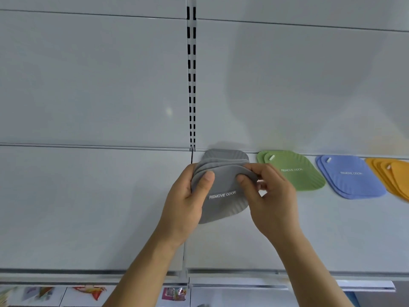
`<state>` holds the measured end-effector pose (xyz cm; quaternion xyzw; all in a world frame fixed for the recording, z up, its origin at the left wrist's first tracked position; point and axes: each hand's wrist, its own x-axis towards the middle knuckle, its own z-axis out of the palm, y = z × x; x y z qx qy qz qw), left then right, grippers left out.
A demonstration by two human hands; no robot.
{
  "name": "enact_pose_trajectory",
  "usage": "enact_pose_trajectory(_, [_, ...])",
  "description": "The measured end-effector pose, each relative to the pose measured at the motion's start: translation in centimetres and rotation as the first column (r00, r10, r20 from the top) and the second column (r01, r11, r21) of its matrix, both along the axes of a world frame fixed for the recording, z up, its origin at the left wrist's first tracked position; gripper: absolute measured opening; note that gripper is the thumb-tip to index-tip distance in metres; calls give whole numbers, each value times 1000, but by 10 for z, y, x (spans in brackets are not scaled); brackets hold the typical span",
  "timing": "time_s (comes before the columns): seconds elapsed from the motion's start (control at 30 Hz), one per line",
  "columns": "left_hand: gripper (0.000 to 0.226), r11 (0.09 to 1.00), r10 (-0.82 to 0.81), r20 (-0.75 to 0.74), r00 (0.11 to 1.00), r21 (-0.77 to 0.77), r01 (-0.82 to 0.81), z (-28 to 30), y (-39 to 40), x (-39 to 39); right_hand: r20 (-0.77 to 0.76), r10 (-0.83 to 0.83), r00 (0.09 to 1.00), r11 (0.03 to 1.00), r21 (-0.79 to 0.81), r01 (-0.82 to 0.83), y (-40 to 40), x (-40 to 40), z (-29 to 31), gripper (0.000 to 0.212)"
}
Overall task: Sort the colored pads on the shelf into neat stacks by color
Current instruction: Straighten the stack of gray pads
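Several grey pads [223, 202] marked "REMOVE ODOR" are fanned out between both hands, just above the white shelf [93, 207]. My left hand [188, 200] grips their left edge, thumb on top. My right hand [267, 191] pinches the upper right edge of the front pad. To the right on the shelf lie a green stack [294, 171], a blue stack [352, 176] and a spread of orange pads [394, 176], cut off by the frame edge.
The white back panel [88, 85] rises behind the shelf, with a slotted upright [191, 74] at the middle. The shelf's front rail [88, 273] runs below my forearms. Colourful packets [88, 292] lie on a lower shelf.
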<state>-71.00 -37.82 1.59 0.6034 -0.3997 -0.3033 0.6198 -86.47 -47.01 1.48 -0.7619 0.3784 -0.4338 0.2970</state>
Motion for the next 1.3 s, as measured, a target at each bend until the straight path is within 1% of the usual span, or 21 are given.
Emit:
enact_pose_trajectory(0.07, [28, 999, 26, 7, 1000, -22, -26, -2, 1, 0, -5, -55, 998, 999, -2, 55, 2, 1, -4, 14])
enact_pose_trajectory(0.1, [27, 999, 42, 8, 999, -32, -41, -2, 1, -1, 16, -51, 999, 998, 32, 50, 2, 1, -6, 12])
enact_pose_trajectory(0.13, [26, 998, 57, 10, 998, -42, -56, -3, 1, -1, 72, -22, 997, 994, 113, 13, 3, 1, -7, 10])
enact_pose_trajectory(0.2, [23, 995, 79, 14, 997, -59, -78, -4, 1, -2, 199, 39, 979, 950, 296, -98, 9, 2, -6, 8])
enact_pose_trajectory(0.23, [22, 995, 82, 11, 997, -65, -81, -5, 2, -1, 222, 36, 974, 941, 320, -108, 12, 3, -6, 11])
enact_pose_trajectory(0.33, [22, 997, 69, -3, 998, -44, -69, -12, 3, 2, 224, -20, 974, 949, 312, -52, 20, 7, -11, 16])
enact_pose_trajectory(0.43, [19, 995, 95, 49, 994, -33, -93, -14, 2, 7, 256, -35, 966, 942, 332, -53, 15, 10, -14, 20])
enact_pose_trajectory(0.47, [19, 991, 127, 71, 989, -40, -124, -14, 2, 10, 226, -41, 973, 945, 326, -36, 10, 9, -14, 16])
enact_pose_trajectory(0.5, [19, 985, 169, 90, 982, -51, -165, -13, 3, 15, 146, -56, 988, 956, 293, 11, 2, 6, -15, 10])
enact_pose_trajectory(0.53, [19, 974, 224, 100, 969, -61, -219, -13, 4, 21, 10, -85, 996, 969, 233, 81, -9, 3, -16, 7])
enact_pose_trajectory(0.57, [19, 957, 287, 97, 953, -67, -282, -13, 5, 30, -158, -126, 979, 976, 158, 151, -20, -1, -18, 10])
enact_pose_trajectory(0.6, [19, 937, 349, 81, 934, -65, -344, -14, 7, 39, -313, -157, 937, 975, 102, 197, -29, -2, -19, 14])
enact_pose_trajectory(0.63, [19, 916, 399, 58, 915, -57, -396, -14, 8, 48, -443, -164, 882, 972, 81, 221, -36, -1, -21, 19])
enact_pose_trajectory(0.7, [20, 892, 451, 5, 892, -40, -451, -17, 12, 61, -622, -123, 774, 972, 84, 222, -42, 7, -22, 34])
enact_pose_trajectory(0.73, [19, 888, 457, -16, 889, -36, -458, -18, 13, 64, -680, -109, 725, 972, 81, 222, -43, 12, -22, 40])
enact_pose_trajectory(0.8, [19, 890, 455, -14, 890, -26, -455, -18, 14, 63, -750, -105, 653, 968, 72, 239, -47, 21, -20, 50])
enact_pose_trajectory(0.87, [21, 898, 440, 4, 898, -5, -440, -19, 15, 59, -780, -104, 618, 962, 77, 260, -51, 26, -17, 52])
enact_pose_trajectory(1.0, [26, 909, 415, 18, 909, 16, -416, -17, 13, 49, -789, -94, 607, 951, 110, 290, -53, 30, -15, 51])
enact_pose_trajectory(1.1, [22, 915, 403, 20, 915, 27, -403, -16, 11, 46, -789, -72, 610, 941, 149, 304, -55, 32, -13, 52])
enact_pose_trajectory(1.23, [11, 917, 397, 53, 916, 27, -399, -15, 11, 47, -826, -70, 560, 938, 136, 318, -54, 34, -11, 61])
enact_pose_trajectory(1.3, [10, 917, 396, 87, 914, 23, -399, -13, 11, 45, -827, -18, 561, 935, 185, 304, -59, 32, -5, 51])
